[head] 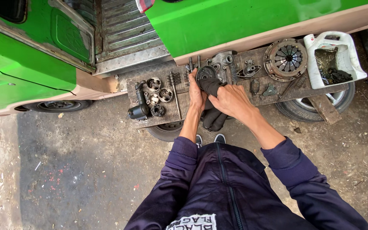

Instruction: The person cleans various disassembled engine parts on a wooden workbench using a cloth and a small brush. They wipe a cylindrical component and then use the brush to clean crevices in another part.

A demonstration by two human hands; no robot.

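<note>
Nearest the body, both hands work over a plank worktop [179,113] laid across tyres. A dark rag [213,115] hangs down from them. Right hand [231,101] has its grip closed on the rag's upper part; left hand [197,94] grips a round metal part [205,73] at the rag's top. Left of the hands lie pistons [159,90] and a valve [175,91]. Farther right sit a clutch plate [285,58] and a cut white jug [335,59]. Beyond stands a green vehicle [235,21].
</note>
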